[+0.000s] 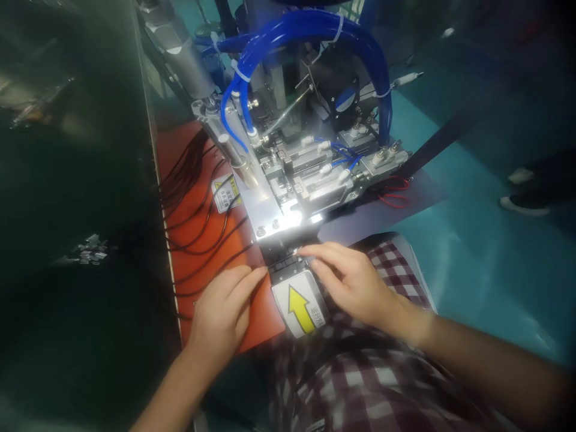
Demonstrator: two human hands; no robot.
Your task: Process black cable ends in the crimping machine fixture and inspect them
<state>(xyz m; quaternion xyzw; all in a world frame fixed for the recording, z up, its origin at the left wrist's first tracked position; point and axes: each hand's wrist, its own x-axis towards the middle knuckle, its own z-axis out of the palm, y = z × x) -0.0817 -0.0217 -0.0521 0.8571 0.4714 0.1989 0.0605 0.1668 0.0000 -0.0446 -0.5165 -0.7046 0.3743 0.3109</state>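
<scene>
A machine with metal slides (321,180) and a thick bundle of blue tubes (310,27) stands in front of me. At its near end is a black fixture (285,267), and below that a white label with a yellow arrow (299,306). My left hand (225,306) rests at the fixture's left edge, fingers together and bent, their tips hidden against it. My right hand (348,279) is at the fixture's right side, thumb and index finger near a small shiny piece too small to make out.
Black cables (193,180) run over the orange plate (258,312) at the left. Small metal parts (92,249) lie on the dark green surface further left. A person's shoes (524,204) show on the floor at the right.
</scene>
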